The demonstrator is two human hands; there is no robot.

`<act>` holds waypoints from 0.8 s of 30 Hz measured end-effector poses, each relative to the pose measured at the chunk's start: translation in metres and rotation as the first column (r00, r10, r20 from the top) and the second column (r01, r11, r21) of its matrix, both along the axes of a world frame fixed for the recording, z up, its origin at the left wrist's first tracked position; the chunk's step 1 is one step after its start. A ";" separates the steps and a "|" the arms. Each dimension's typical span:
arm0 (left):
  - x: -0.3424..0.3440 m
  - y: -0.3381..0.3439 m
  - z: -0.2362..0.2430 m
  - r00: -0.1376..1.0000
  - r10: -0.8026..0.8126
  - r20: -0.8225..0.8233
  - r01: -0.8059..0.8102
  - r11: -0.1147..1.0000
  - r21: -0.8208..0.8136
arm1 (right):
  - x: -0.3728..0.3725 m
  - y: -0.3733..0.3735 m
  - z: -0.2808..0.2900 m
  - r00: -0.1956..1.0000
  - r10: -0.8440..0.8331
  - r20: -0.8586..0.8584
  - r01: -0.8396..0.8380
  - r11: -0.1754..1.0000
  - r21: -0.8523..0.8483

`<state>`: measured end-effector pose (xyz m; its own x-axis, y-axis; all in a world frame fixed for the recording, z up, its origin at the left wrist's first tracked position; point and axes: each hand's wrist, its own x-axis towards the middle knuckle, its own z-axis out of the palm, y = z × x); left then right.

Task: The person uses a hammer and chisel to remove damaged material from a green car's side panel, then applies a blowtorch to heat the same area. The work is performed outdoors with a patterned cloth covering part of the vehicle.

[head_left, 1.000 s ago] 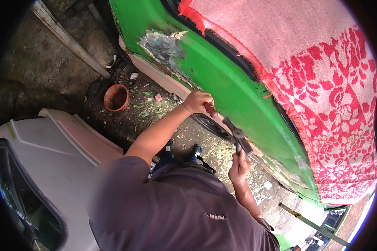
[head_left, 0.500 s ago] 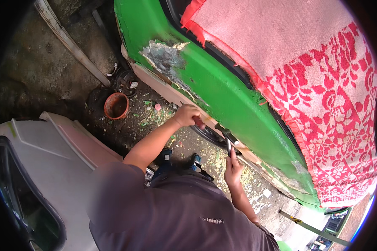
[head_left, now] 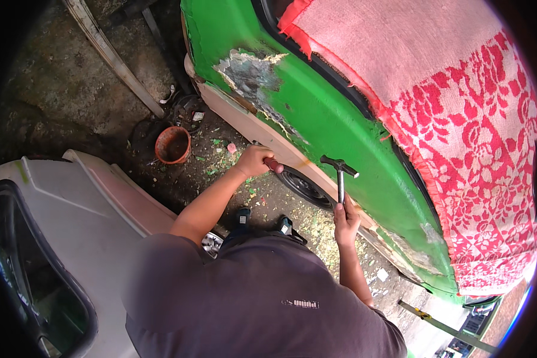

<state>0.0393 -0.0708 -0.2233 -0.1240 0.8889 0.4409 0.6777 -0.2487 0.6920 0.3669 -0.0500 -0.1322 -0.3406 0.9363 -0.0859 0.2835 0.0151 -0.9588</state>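
My left hand (head_left: 255,161) is closed around a tool with a reddish-brown handle (head_left: 274,166). The butt of that handle points right, toward the hammer; its working end is mostly hidden, so I cannot tell its exact kind. My right hand (head_left: 346,223) grips the shaft of a hammer (head_left: 340,185) with a dark head, raised in front of the green car body (head_left: 364,161). Hammer and handle are apart. A rough patch (head_left: 250,77) of bare, flaking paint lies on the green panel, with a pale lower strip (head_left: 238,118) beneath it.
A red-and-pink floral cloth (head_left: 435,113) covers the green car's window side. Below the body shows a wheel (head_left: 304,187). An orange pot (head_left: 173,145) and scattered paint chips lie on the floor. At left stands a grey car (head_left: 77,221); a long metal bar (head_left: 116,62) lies beyond.
The hammer has swung up and right, away from the tool handle, and its head shows more fully. My left hand with the tool sits slightly farther left.
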 end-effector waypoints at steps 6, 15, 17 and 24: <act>-0.001 -0.015 0.015 0.994 0.092 -0.058 -0.093 0.995 -0.029 | 0.007 0.012 -0.008 0.997 0.067 -0.032 -0.069 0.997 -0.045; 0.049 -0.049 0.029 0.895 0.427 -0.126 -0.444 0.879 -0.174 | 0.031 0.066 -0.018 0.931 0.345 -0.117 -0.353 0.934 -0.049; 0.077 -0.058 0.045 0.851 0.516 -0.102 -0.519 0.791 -0.323 | 0.040 0.082 -0.022 0.907 0.396 -0.143 -0.408 0.910 -0.073; 0.181 -0.134 0.020 0.574 0.818 0.034 -0.685 0.503 -0.528 | 0.063 0.099 -0.044 0.784 0.579 -0.222 -0.620 0.748 -0.238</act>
